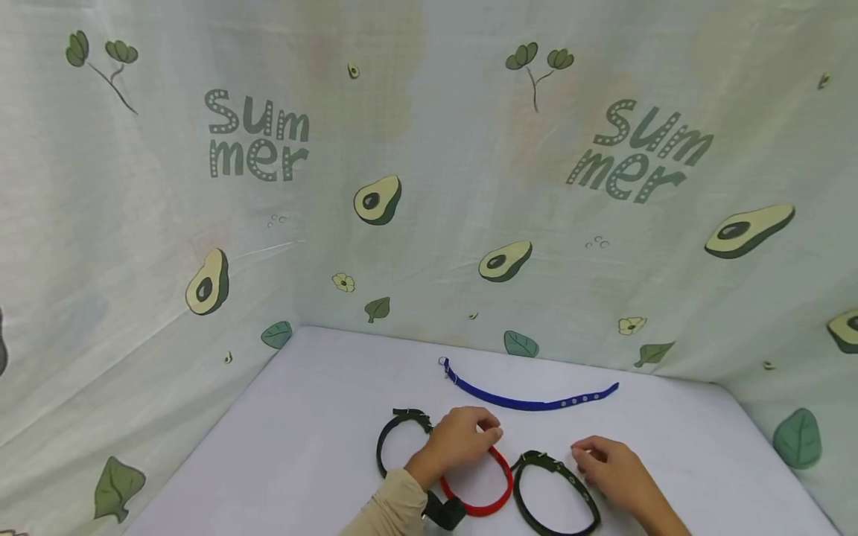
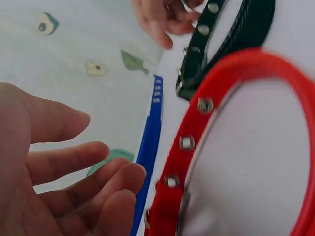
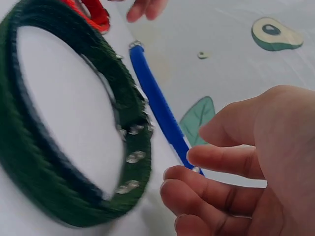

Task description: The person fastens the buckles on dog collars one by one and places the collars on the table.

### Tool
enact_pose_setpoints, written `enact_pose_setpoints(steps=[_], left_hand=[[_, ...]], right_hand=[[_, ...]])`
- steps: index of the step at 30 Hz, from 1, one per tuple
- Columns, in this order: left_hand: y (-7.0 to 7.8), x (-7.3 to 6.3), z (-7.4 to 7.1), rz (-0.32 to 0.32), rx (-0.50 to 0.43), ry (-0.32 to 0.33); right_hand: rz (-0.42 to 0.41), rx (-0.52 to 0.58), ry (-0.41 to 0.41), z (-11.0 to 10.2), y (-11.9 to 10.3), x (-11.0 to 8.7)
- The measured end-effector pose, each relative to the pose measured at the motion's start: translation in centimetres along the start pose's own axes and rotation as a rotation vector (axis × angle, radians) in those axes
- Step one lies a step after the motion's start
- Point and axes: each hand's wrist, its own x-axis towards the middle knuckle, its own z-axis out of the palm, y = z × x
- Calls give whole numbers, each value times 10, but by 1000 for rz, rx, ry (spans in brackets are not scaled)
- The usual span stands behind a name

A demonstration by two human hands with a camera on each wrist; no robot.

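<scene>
My left hand (image 1: pixel 462 438) hovers over the upper part of a red collar (image 1: pixel 477 511) that is buckled into a loop, its fingers loosely bent around nothing. In the left wrist view the red collar's metal eyelets and buckle face the fingers. To the right, my right hand (image 1: pixel 613 470) is beside a dark green buckled collar (image 1: pixel 559 533), fingers relaxed and apart from it. A blue collar (image 1: pixel 516 403) lies unbuckled in a shallow curve beyond both hands, eyelets toward its right end. Left of the red collar sits another dark green looped collar (image 1: pixel 380 447), partly hidden behind my left forearm.
The collars lie on a white tabletop (image 1: pixel 281 439). Behind and at the sides hangs a pale cloth (image 1: pixel 442 149) printed with avocados, leaves and lettering. A black strap or device (image 1: pixel 445 512) shows at my left wrist, below a beige sleeve (image 1: pixel 392 506).
</scene>
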Motion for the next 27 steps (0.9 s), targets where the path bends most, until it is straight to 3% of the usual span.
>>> enact_pose_setpoints(steps=[8,16,23,27], left_hand=[[-23,12,-20,-97,21,-65],[-33,34,-41,-91,21,-25],[-41,60,-44,-155,54,-3],[-44,68,-40,-188,102,13]], right_hand=[[4,34,-40,-17,-3,20],[-18,40,17,-21,4,47],[-47,-113,100,-24,12,69],[-45,-138,131,-22,18,76]])
